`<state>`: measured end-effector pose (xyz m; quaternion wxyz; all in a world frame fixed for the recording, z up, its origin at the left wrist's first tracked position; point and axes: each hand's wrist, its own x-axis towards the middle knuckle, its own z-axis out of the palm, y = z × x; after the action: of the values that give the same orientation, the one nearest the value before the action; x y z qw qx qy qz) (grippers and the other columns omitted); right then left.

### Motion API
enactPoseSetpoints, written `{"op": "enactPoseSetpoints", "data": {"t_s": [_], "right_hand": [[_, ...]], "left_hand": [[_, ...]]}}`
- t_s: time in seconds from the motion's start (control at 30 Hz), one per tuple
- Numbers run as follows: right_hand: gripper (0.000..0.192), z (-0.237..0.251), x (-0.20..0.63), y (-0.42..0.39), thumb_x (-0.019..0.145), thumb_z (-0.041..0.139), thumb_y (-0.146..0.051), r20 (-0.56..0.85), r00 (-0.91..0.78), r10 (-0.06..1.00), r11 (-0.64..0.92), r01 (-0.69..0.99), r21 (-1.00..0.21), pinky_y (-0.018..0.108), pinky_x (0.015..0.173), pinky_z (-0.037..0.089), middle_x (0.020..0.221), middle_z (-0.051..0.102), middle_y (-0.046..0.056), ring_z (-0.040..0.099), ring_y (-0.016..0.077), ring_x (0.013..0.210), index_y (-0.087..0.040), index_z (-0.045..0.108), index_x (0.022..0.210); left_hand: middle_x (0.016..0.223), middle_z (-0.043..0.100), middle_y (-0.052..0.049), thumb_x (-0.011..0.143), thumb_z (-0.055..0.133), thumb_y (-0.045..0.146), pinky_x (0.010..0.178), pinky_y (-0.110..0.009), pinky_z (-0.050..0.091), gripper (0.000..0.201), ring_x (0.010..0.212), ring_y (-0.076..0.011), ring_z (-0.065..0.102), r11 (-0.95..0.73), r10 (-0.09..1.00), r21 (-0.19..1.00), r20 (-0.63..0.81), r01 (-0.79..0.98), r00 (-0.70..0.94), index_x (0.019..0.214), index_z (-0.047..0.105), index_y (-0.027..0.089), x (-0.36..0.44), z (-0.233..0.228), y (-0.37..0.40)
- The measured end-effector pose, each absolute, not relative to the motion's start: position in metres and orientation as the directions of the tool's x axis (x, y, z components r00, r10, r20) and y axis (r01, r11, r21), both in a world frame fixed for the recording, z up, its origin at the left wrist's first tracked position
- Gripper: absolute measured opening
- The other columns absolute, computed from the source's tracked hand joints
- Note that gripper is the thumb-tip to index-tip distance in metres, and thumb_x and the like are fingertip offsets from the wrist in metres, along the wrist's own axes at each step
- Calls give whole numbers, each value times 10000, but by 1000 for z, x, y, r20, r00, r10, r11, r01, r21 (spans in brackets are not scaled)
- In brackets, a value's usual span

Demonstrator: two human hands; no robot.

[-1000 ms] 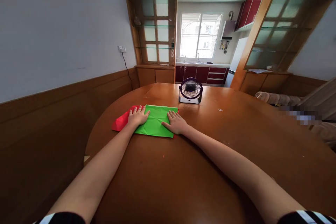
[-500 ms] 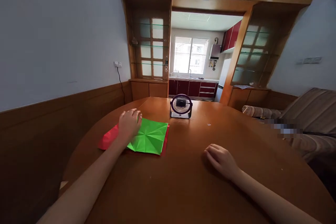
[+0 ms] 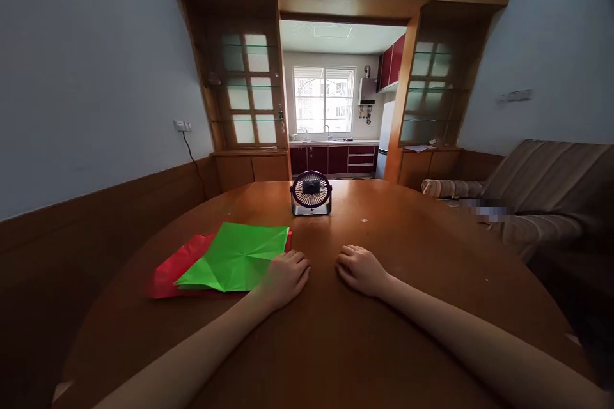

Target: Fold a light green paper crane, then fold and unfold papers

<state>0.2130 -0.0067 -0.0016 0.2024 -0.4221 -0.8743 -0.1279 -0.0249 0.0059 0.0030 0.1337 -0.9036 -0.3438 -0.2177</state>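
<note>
Head view: both hands rest loosely curled on the tabletop (image 3: 336, 345), holding nothing. The left hand (image 3: 284, 278) touches the near right corner of the green paper (image 3: 235, 257), which lies on red paper (image 3: 173, 265). The right hand (image 3: 363, 270) sits just beside. A small fan (image 3: 311, 193) stands beyond both hands.

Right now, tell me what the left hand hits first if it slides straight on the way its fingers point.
The left hand points forward and slightly right over bare table. The small fan looks like the first thing in that line, though depth is hard to judge.
</note>
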Motion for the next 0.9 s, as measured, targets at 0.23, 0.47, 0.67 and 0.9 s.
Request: {"op": "enactPoseSetpoints", "data": {"t_s": [0.23, 0.47, 0.67, 0.9], "right_hand": [[207, -4, 188, 24, 908, 466, -218, 448, -532, 719, 572, 818, 53, 263, 670, 376, 800, 595, 50, 539, 145, 722, -159, 586, 750], [176, -2, 158, 47, 907, 471, -220, 451, -550, 703, 593, 804, 57, 281, 713, 378, 870, 604, 73, 542, 170, 800, -148, 608, 825], [164, -2, 150, 52, 896, 479, -210, 445, -581, 681, 631, 774, 44, 290, 739, 380, 900, 611, 78, 539, 176, 818, -141, 621, 853], [188, -2, 152, 51, 903, 482, -219, 427, -604, 673, 646, 761, 58, 294, 736, 385, 864, 614, 79, 537, 176, 796, -139, 630, 820]], "left_hand": [[846, 678, -85, 935, 393, 205, 728, -338, 475, 276, 803, -205, 625, -701, 517, -184, 533, 689, 670, 871, 657, 158, -31, 13, 5], [997, 674, -150, 906, 418, 304, 790, -408, 475, 297, 968, -291, 616, -334, 763, -125, 546, 934, 346, 906, 671, 149, -83, 28, 43], [1029, 657, -175, 914, 385, 333, 784, -438, 479, 326, 996, -327, 608, -165, 832, -54, 528, 985, 168, 948, 651, 148, -137, 26, 66], [1000, 665, -187, 933, 316, 352, 719, -446, 496, 381, 961, -342, 620, -147, 830, -18, 542, 989, 134, 942, 640, 152, -153, 30, 68]]}}
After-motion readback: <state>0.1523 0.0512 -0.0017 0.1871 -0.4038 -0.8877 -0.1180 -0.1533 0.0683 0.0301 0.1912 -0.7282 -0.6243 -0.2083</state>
